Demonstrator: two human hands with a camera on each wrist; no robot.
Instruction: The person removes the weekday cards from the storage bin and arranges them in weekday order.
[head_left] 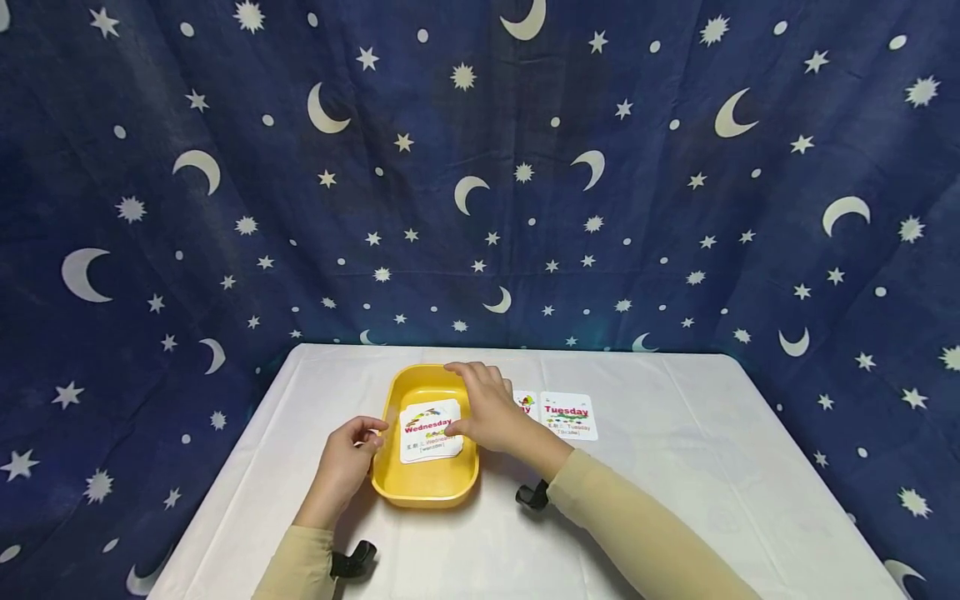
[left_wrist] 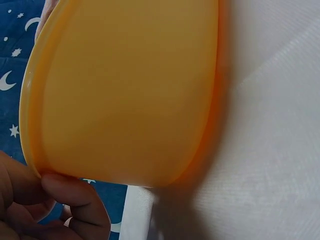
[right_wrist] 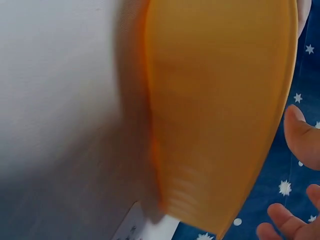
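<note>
A yellow plastic tray (head_left: 425,492) stands on the white table. Inside it lies a small stack of white cards (head_left: 429,450), the top one reading "Wednesday". My left hand (head_left: 343,462) pinches the tray's left rim between thumb and finger, which the left wrist view shows at the tray's edge. Over the right side of the tray reaches my right hand (head_left: 491,408), its thumb beside the card stack and its fingers spread apart. In the right wrist view its thumb (right_wrist: 302,137) and fingers are separated, with nothing between them.
To the right of the tray a "Tuesday" card (head_left: 568,417) lies on the white cloth (head_left: 675,483). Another card (head_left: 525,402), partly covered by the right hand, is next to it. A dark blue curtain (head_left: 420,208) with moons and stars hangs behind the table.
</note>
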